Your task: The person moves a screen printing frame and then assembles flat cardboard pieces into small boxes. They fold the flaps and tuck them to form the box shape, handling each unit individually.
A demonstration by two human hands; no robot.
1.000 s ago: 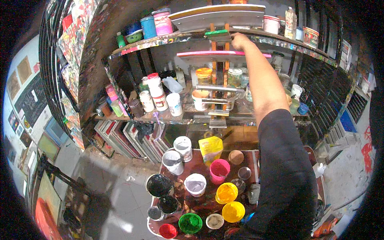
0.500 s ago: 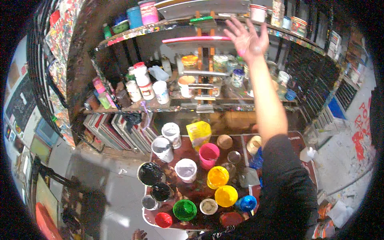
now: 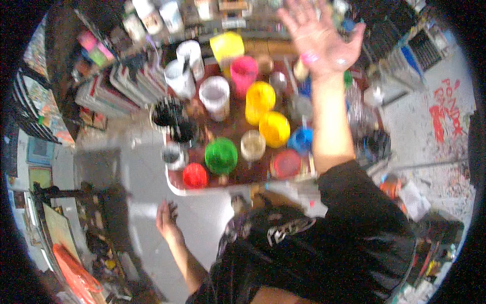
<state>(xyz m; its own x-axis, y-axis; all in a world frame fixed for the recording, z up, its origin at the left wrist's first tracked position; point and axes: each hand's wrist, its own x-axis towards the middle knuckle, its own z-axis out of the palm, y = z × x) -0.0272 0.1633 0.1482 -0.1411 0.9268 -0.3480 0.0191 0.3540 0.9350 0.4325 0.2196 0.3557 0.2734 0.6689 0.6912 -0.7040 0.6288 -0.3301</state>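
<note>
Brown tabletop (image 3: pixel 243 177) holds your paint pots (image 3: pixel 221 156) bunched, probably for easy reach; your right hand (image 3: pixel 324 40) is up, fingers wide and empty; your left hand (image 3: pixel 168 222) hangs over floor (image 3: pixel 200 220), half-curled, and I can't tell if it's holding anything.

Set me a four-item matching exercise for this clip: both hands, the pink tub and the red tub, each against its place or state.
Column one:
1. right hand
2. pink tub
3. left hand
4. red tub

Column two:
A. by the table's near left corner
B. low, left of the table, seen against the grey floor
C. palm showing, fingers spread, a pink mark near the wrist
D. next to the yellow bag

Pairs: 1-C, 2-D, 3-B, 4-A
</note>
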